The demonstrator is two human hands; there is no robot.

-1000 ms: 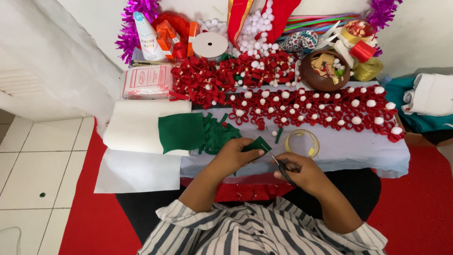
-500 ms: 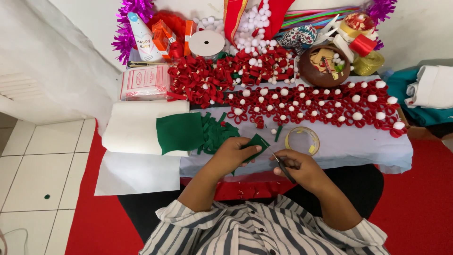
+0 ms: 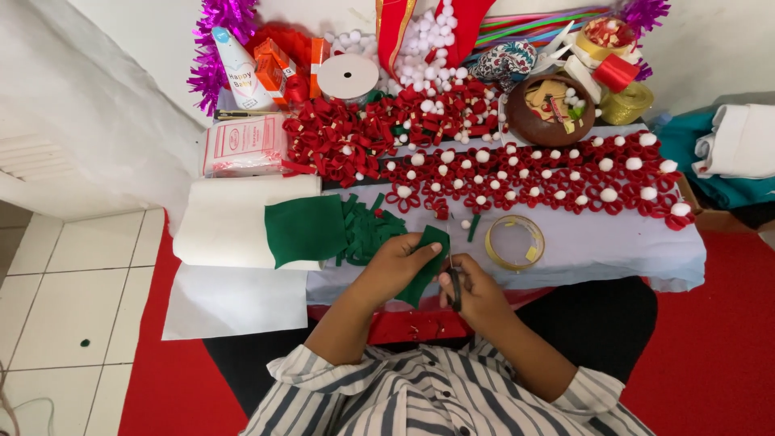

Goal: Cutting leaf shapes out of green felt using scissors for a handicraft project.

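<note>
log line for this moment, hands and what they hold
left hand: holds green felt piece | right hand: holds scissors | beside: tape ring

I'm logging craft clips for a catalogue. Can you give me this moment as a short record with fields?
Left hand: left hand holds a green felt piece
Right hand: right hand grips dark scissors at the felt's edge
Beside hands: pile of cut green felt strips, tape ring
Table: pale blue cloth, rows of red ribbon flowers with white pompoms
Far side: brown bowl, white ribbon spool, purple tinsel
</note>
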